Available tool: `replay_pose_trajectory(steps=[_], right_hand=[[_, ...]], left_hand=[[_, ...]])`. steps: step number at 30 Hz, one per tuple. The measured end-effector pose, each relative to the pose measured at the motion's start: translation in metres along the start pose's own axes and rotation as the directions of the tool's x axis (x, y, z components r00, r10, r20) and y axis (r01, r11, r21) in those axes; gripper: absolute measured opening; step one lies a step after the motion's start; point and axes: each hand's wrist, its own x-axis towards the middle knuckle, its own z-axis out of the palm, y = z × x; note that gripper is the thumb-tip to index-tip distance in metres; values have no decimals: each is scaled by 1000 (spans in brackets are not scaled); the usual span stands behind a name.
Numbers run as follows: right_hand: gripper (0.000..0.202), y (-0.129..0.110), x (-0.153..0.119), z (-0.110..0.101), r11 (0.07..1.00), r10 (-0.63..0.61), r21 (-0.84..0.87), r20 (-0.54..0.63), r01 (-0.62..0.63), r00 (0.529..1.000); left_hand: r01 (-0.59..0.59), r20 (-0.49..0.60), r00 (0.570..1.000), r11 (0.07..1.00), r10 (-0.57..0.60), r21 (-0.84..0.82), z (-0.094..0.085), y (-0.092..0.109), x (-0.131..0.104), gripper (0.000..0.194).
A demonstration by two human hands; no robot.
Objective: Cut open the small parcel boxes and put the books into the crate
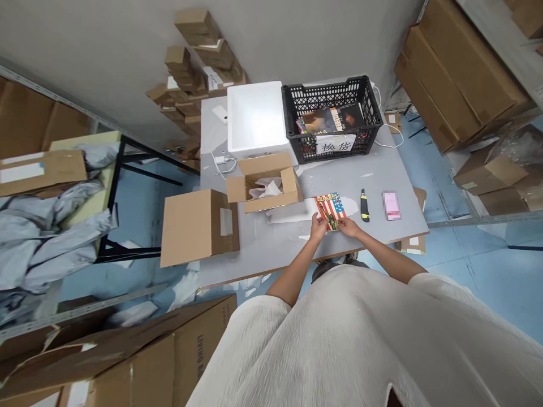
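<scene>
A thin book (330, 210) with a stars-and-stripes cover and yellow lettering lies between my hands, near the front edge of the table. My left hand (318, 227) grips its lower left edge. At its lower right corner my right hand (349, 227) pinches it, fingers closed. Beneath and beside the book is a white sheet (292, 211). To the right, a black and yellow box cutter (364, 206) lies on the grey table (263, 240). An open cardboard box (292, 187) with crumpled white paper (272, 188) inside stands to the left.
A black plastic crate (331, 150) holding books stands at the back, beside a white foam box (257, 116). A larger carton (190, 229) sits at the left edge. On the right lies a blurred pink rectangular item (391, 205). Stacked boxes (186, 70) and shelves surround the table.
</scene>
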Motion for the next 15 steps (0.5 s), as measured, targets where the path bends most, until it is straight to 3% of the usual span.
replay_pose_trajectory(steps=[3,9,15], right_hand=[[43,9,1,1,998,50,-38,5,-50,999],[48,15,1,-3,998,60,-30,-8,-60,998],[58,15,2,-3,992,126,6,-1,-126,992]], left_hand=[[45,2,999,998,-45,47,-9,-8,3,93],[76,7,997,982,-78,176,-18,-23,9,52],[113,-12,994,974,-113,198,-24,-28,8,52]])
